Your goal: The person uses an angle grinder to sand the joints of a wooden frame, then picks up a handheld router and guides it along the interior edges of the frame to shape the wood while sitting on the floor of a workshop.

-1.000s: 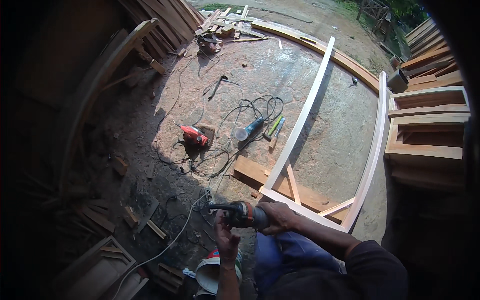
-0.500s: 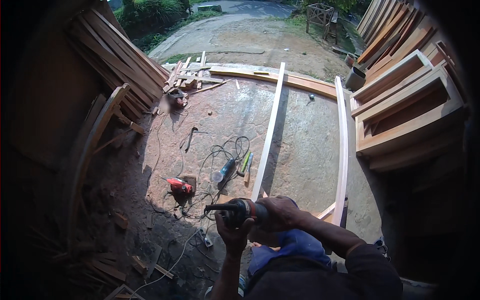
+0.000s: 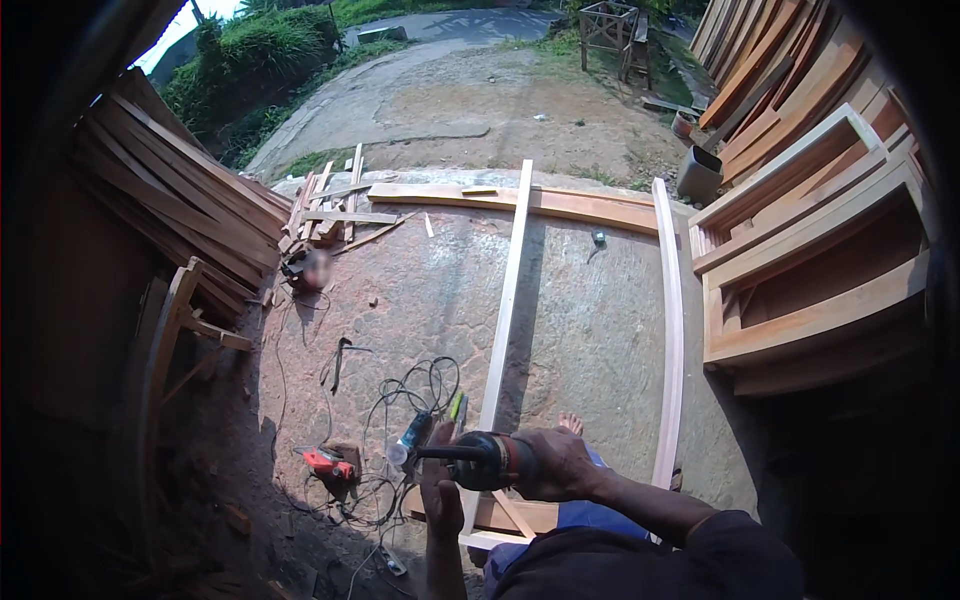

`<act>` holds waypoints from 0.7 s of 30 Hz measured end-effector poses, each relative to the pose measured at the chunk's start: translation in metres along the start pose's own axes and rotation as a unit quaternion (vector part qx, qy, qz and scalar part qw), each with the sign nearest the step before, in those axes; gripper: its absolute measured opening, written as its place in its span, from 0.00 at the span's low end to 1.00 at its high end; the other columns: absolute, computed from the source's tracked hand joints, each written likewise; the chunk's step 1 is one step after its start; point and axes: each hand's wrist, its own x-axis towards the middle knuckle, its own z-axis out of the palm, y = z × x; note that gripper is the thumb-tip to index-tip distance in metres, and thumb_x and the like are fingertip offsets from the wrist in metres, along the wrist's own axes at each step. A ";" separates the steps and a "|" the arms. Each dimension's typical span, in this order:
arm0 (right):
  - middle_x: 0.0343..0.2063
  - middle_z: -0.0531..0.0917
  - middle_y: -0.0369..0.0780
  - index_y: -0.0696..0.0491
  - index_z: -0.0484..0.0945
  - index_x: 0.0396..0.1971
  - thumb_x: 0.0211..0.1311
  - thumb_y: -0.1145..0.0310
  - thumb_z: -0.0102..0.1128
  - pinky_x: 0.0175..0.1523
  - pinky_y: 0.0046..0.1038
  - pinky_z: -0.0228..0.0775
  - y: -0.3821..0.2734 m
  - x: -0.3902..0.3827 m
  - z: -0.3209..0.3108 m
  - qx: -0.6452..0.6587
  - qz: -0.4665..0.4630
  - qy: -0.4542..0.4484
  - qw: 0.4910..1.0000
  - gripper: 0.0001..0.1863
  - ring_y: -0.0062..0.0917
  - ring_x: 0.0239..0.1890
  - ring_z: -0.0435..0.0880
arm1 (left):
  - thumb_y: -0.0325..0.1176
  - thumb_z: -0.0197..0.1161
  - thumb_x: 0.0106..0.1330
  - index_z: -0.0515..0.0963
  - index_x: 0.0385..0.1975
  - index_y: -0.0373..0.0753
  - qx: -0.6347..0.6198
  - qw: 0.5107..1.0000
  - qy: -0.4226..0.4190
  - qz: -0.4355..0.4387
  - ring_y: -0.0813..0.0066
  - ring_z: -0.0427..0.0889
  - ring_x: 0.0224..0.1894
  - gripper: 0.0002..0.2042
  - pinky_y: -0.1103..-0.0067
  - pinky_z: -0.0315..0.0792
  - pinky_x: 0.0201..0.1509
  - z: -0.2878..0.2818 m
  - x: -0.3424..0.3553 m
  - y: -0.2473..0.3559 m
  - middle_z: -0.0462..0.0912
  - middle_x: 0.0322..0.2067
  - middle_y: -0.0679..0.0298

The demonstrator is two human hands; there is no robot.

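My right hand [image 3: 560, 465] grips a black power tool [image 3: 482, 462] with a red band and a thick black cord end pointing left. My left hand [image 3: 440, 495] is beside that cord end, fingers stretched upward, partly hidden by it. Below and beyond my hands, a long pale timber frame [image 3: 510, 290] lies on the concrete floor [image 3: 590, 330], and my bare foot [image 3: 572, 425] shows near it. A red power tool [image 3: 330, 462], a teal grinder [image 3: 412, 432], a yellow-green tool [image 3: 458, 407] and tangled cables [image 3: 392, 380] lie to the left.
Stacked planks [image 3: 180, 180] lean at the left beside wood scraps [image 3: 325, 215]. Wooden window frames [image 3: 810, 305] and more boards [image 3: 770, 90] stand at the right near a grey bin [image 3: 697, 175]. A timber beam [image 3: 595, 210] crosses the floor's far edge, with a yard and road beyond.
The view has tilted up toward the yard, and my bare foot has come into view. My left hand has gone from cupped round the tool's end to fingers straightened beside it.
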 end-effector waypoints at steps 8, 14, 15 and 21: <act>0.42 0.84 0.42 0.49 0.71 0.55 0.39 0.62 0.79 0.51 0.46 0.74 0.135 0.078 -0.170 -0.074 0.004 0.145 0.987 0.39 0.42 0.44 0.86 | 0.35 0.56 0.76 0.55 0.76 0.35 0.303 0.953 0.019 0.014 0.53 0.61 0.75 0.31 0.63 0.53 0.78 0.067 0.198 -0.005 0.60 0.74 0.46; 0.47 0.78 0.41 0.50 0.71 0.59 0.40 0.60 0.80 0.49 0.44 0.71 0.237 0.148 -0.230 -0.202 0.014 0.263 0.943 0.42 0.40 0.46 0.82 | 0.29 0.60 0.72 0.57 0.76 0.40 0.375 0.918 0.012 0.127 0.53 0.64 0.74 0.33 0.62 0.57 0.76 0.119 0.357 0.015 0.67 0.71 0.48; 0.48 0.77 0.42 0.50 0.71 0.60 0.39 0.60 0.80 0.49 0.45 0.70 0.250 0.165 -0.244 -0.218 0.009 0.276 0.936 0.43 0.40 0.47 0.81 | 0.29 0.60 0.72 0.56 0.77 0.41 0.359 0.924 -0.003 0.134 0.53 0.66 0.73 0.34 0.62 0.59 0.76 0.134 0.383 0.012 0.68 0.70 0.48; 0.45 0.74 0.45 0.53 0.70 0.59 0.38 0.61 0.82 0.45 0.43 0.72 0.336 0.295 -0.300 -0.253 0.012 0.299 0.920 0.44 0.44 0.44 0.79 | 0.33 0.65 0.71 0.57 0.76 0.44 0.257 0.952 -0.084 0.143 0.58 0.79 0.62 0.35 0.61 0.63 0.72 0.227 0.553 -0.060 0.81 0.60 0.54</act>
